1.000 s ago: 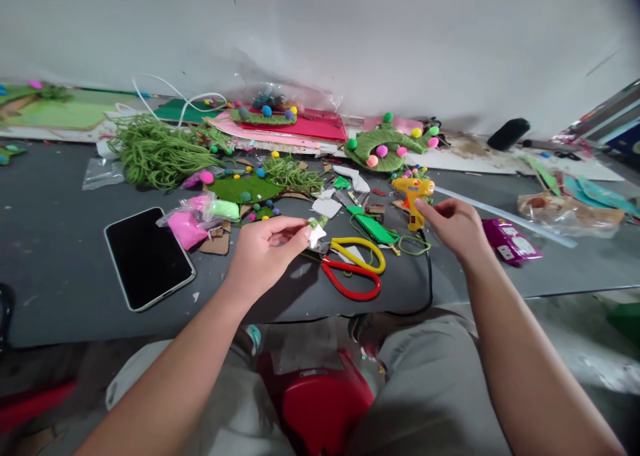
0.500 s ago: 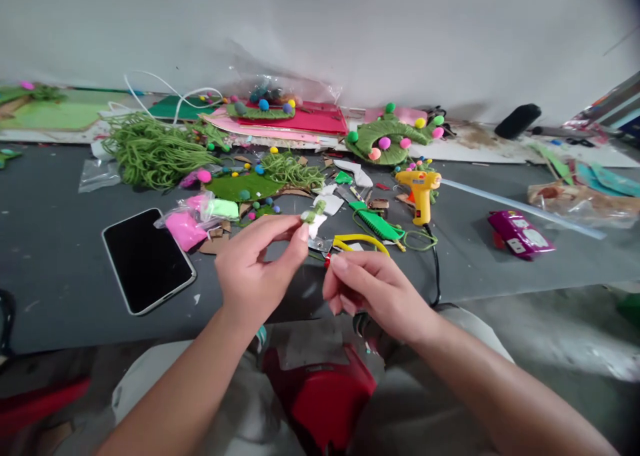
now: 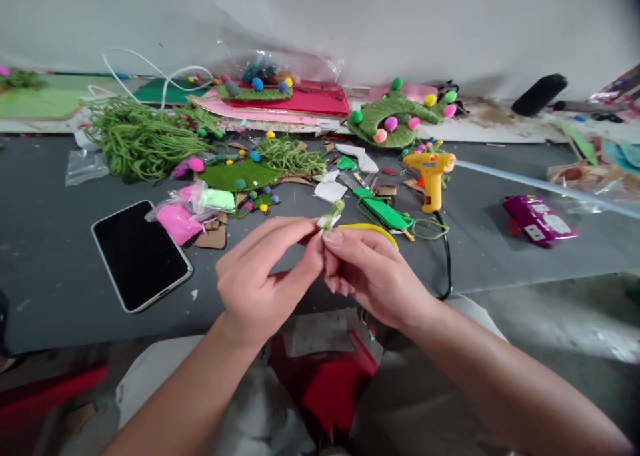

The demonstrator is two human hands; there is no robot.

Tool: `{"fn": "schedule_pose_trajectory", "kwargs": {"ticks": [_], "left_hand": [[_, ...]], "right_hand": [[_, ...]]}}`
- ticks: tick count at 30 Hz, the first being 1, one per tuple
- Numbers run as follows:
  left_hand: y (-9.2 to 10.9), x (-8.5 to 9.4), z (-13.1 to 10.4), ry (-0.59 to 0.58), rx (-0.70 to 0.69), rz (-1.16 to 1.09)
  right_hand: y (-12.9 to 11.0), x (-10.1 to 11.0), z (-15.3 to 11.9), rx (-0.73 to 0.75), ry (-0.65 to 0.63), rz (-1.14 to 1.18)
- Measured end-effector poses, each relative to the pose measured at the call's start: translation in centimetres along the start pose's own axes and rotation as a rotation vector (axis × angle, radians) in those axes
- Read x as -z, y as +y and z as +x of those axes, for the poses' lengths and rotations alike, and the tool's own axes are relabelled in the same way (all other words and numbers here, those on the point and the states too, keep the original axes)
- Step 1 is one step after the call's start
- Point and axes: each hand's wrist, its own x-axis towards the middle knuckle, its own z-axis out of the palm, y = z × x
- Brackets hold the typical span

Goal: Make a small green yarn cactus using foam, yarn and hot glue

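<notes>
Between the thumb and forefinger of my left hand (image 3: 270, 276) is a small white piece partly wrapped in green yarn (image 3: 332, 216), held above the table's front part. My right hand (image 3: 380, 273) is closed in a pinch, its thumb and fingertips meeting the lower end of that piece beside my left fingertips. Any loose strand between the fingers is too small to make out. Just behind my right hand a yellow-handled tool (image 3: 373, 229) shows only in part. White scraps (image 3: 331, 191) and a green-handled cutter (image 3: 383, 209) lie beyond the hands.
A yellow glue gun (image 3: 429, 176) with a long clear stick stands at right, near a purple packet (image 3: 540, 219). A tablet (image 3: 143, 256) and pink bagged clay (image 3: 180, 223) lie at left. Behind are green yarn (image 3: 140, 139) and a yarn-covered shape with pompoms (image 3: 395, 119).
My right hand has come up and left to meet the left hand at the wrapped piece. The piece has shifted slightly right and now stands more tilted. The camera view has moved a little.
</notes>
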Motion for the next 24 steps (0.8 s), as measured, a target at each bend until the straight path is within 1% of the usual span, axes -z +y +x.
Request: {"fn": "schedule_pose_trajectory", "kwargs": {"ticks": [7, 12, 21, 24], "left_hand": [[0.2, 0.0, 0.13, 0.01, -0.012, 0.025], [0.18, -0.02, 0.08, 0.015, -0.003, 0.003], [0.18, -0.07, -0.13, 0.029, 0.045, -0.021], [0.26, -0.02, -0.24, 0.012, 0.074, -0.025]], "right_hand": [[-0.13, 0.02, 0.09, -0.01, -0.023, 0.034], [-0.19, -0.02, 0.13, -0.013, -0.027, 0.047], [-0.1, 0.25, 0.1, 0.004, -0.039, 0.008], [-0.17, 0.24, 0.1, -0.004, -0.035, -0.003]]}}
